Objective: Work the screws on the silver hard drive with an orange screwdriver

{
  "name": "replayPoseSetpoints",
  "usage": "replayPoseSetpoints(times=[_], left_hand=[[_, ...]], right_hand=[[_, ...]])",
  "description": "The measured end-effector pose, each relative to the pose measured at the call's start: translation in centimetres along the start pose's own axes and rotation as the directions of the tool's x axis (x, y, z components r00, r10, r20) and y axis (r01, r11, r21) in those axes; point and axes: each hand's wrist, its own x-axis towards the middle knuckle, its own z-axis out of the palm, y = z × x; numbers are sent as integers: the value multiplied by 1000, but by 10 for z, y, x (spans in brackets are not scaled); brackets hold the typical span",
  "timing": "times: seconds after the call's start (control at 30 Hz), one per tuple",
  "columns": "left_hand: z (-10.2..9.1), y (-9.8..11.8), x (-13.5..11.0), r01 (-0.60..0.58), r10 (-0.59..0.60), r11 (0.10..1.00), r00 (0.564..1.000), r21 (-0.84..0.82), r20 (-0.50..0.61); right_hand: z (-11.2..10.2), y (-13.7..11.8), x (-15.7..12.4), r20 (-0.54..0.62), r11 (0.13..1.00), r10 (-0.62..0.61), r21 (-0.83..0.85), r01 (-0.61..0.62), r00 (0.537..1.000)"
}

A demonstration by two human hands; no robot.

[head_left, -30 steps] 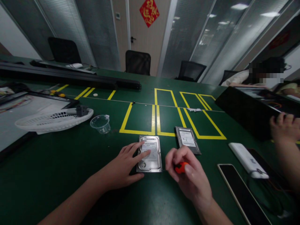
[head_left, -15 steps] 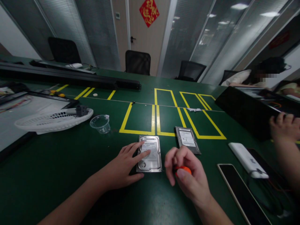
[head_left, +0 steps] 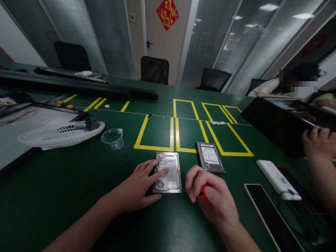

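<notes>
A silver hard drive (head_left: 172, 180) with a white label lies flat on the green table (head_left: 86, 185). My left hand (head_left: 143, 182) rests on its left side, fingers spread and two fingertips on the label. Beside the drive's lower right corner, my right hand (head_left: 212, 196) is closed around a screwdriver (head_left: 203, 192). Only part of its orange-red handle shows; a thin shaft seems to point toward that corner, mostly hidden by the fingers. Beyond the right hand lies a second hard drive (head_left: 210, 157), label up.
A clear plastic cup (head_left: 112, 139) and a white basket (head_left: 52, 138) stand to the left. On the right are a smartphone (head_left: 270, 213), a white power bank (head_left: 278, 180) with a cable, and another person's hand (head_left: 320, 143) at a black case (head_left: 273, 129). Yellow tape (head_left: 153, 148) marks rectangles.
My right hand has turned slightly around the screwdriver, its fingers curling closer and covering more of the handle. The left hand and both drives stay put.
</notes>
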Motion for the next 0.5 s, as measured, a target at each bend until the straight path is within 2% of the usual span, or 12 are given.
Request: replayPoseSetpoints(times=[0.33,0.5], left_hand=[[-1,0,0,15,-15,1000,1000,-8,23],[-2,2,0,17,-17,1000,999,0,31]], right_hand=[[7,0,-2,-35,992,27,121,-22,999],[3,-3,-1,1,997,0,80,0,1000]])
